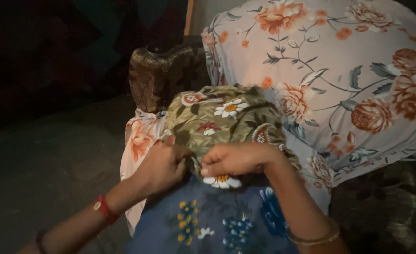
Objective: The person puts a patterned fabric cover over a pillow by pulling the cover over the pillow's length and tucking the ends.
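An olive-green cloth (219, 117) with white daisies and red flowers lies bunched over my lap. My left hand (163, 165), with a red band at the wrist, is closed on the cloth's near edge. My right hand (238, 159), with a gold bangle on the forearm, pinches the same edge just beside it, fingers curled tight. The two hands almost touch. Below them is blue fabric (222, 221) with yellow, white and blue flowers. What lies between the fingertips is hidden.
A large pale pillow (339, 80) with orange roses and grey leaves leans at the right. A dark patterned sofa arm (158, 75) rises behind the cloth. A peach floral cloth (139, 141) hangs at the left. The dim floor (48, 160) spreads to the left.
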